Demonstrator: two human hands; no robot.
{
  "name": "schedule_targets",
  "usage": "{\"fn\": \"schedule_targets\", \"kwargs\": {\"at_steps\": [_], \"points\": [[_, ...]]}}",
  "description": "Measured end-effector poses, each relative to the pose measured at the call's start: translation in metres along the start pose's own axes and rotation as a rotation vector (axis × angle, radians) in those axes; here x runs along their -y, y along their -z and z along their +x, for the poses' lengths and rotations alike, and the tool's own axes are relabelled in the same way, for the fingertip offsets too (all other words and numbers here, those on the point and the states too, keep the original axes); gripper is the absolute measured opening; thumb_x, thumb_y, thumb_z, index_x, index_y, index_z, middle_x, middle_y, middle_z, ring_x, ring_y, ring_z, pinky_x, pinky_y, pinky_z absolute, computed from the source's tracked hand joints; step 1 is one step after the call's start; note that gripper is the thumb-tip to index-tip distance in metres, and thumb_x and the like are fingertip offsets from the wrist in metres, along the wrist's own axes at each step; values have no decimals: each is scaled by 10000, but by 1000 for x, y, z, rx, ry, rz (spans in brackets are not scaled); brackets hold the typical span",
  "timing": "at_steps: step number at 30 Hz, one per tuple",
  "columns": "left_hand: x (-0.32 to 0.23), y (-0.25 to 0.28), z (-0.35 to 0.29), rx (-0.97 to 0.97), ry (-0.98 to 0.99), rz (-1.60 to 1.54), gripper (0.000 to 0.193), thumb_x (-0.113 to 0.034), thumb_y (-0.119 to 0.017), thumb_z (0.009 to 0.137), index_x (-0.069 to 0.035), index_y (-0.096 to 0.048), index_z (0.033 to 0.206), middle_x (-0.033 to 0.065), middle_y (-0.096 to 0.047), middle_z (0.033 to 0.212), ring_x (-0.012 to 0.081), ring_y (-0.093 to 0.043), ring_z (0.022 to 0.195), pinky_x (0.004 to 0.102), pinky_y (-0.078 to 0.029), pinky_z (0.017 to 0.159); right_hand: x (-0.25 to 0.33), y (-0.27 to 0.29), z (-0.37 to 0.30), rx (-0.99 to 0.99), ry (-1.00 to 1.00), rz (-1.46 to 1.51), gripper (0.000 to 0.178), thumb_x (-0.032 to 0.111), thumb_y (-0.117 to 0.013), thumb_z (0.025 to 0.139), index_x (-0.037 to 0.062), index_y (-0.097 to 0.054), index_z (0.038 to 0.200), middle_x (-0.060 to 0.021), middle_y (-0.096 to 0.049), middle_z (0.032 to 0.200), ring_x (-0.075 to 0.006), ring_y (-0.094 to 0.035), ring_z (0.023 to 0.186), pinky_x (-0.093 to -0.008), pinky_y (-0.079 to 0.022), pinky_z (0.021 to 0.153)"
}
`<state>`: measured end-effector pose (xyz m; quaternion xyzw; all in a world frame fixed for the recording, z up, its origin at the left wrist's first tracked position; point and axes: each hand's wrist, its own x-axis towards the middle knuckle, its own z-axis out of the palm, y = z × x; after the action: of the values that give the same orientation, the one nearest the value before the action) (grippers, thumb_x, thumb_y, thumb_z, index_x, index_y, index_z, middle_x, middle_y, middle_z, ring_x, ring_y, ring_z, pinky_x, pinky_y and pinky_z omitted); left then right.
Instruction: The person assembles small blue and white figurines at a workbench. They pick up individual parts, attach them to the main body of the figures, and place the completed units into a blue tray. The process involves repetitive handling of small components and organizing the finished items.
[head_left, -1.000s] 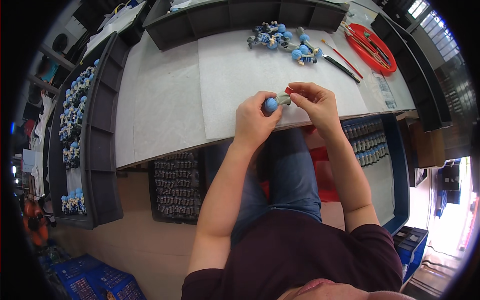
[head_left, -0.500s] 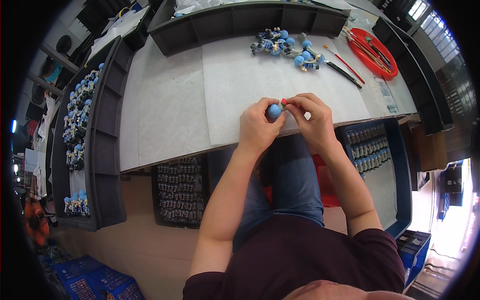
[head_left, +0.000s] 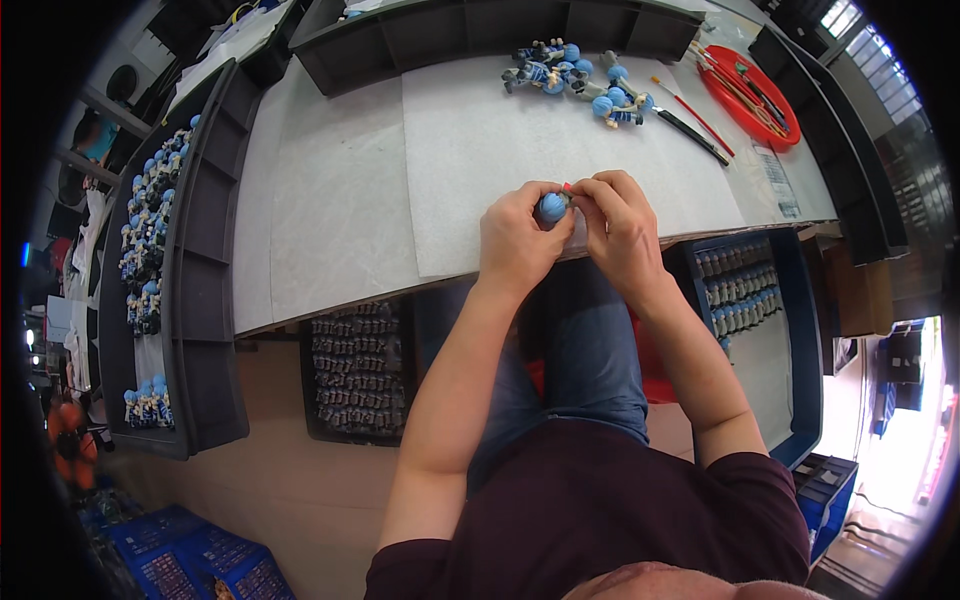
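Note:
My left hand (head_left: 512,238) is closed round a small toy figurine whose round, blue-haired head (head_left: 553,208) shows between thumb and fingers. Most of its body is hidden by the hands. Against it, my right hand (head_left: 625,222) pinches with thumb and fingertips at a small red piece (head_left: 567,187), only a bit of which peeks out. Both hands are over the near edge of the white-covered worktable (head_left: 330,190). Farther off on the table lies a loose pile of similar blue-haired figurines (head_left: 548,76).
A black-handled tool (head_left: 690,135) and a thin red brush (head_left: 705,122) lie by a red oval tray (head_left: 750,95) of tools. Grey crates stand at the back (head_left: 450,40) and left (head_left: 208,250). Below the table, trays at left (head_left: 358,365) and right (head_left: 740,290) hold rows of small parts.
My right hand has turned, its knuckles now more over the figurine, and its fingertips have closed in. Less of the red piece shows. The view has shifted slightly.

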<state>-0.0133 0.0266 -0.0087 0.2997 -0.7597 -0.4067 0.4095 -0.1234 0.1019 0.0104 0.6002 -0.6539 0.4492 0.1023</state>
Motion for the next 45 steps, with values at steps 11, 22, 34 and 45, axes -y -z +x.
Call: {"fn": "schedule_targets", "kwargs": {"at_steps": [11, 22, 34, 45], "points": [[-2, -1, 0, -17, 47, -17, 267, -132, -716, 659, -12, -648, 888, 176, -623, 711, 277, -622, 618, 349, -496, 595, -12, 2, 4, 95, 128, -80, 256, -95, -578, 608, 8, -605, 841, -122, -539, 813, -290, -543, 789, -357, -461, 690], [4, -2, 0, -19, 27, -47, 267, -120, -723, 661, -12, -649, 893, 182, -626, 715, 282, -628, 616, 348, -498, 593, -19, 5, 8, 124, 263, -114, 260, -90, -556, 608, 16, -596, 842, -109, -538, 821, -277, -534, 793, -347, -464, 684], [0, 1, 1, 13, 17, -36, 255, -82, -720, 695, 10, -650, 922, 122, -651, 729, 163, -620, 639, 279, -502, 616, -21, 3, 11, 132, 286, -64, 239, -71, -549, 623, 13, -589, 843, -103, -537, 815, -277, -527, 789, -341, -460, 687], [1, 1, -2, 35, 21, -9, 247, -78, -729, 717, 12, -655, 935, 85, -658, 729, 93, -601, 652, 239, -500, 631, -22, 7, 12, 191, 316, -77, 242, -64, -559, 623, 21, -582, 848, -92, -535, 815, -267, -522, 786, -340, -457, 687]]}}
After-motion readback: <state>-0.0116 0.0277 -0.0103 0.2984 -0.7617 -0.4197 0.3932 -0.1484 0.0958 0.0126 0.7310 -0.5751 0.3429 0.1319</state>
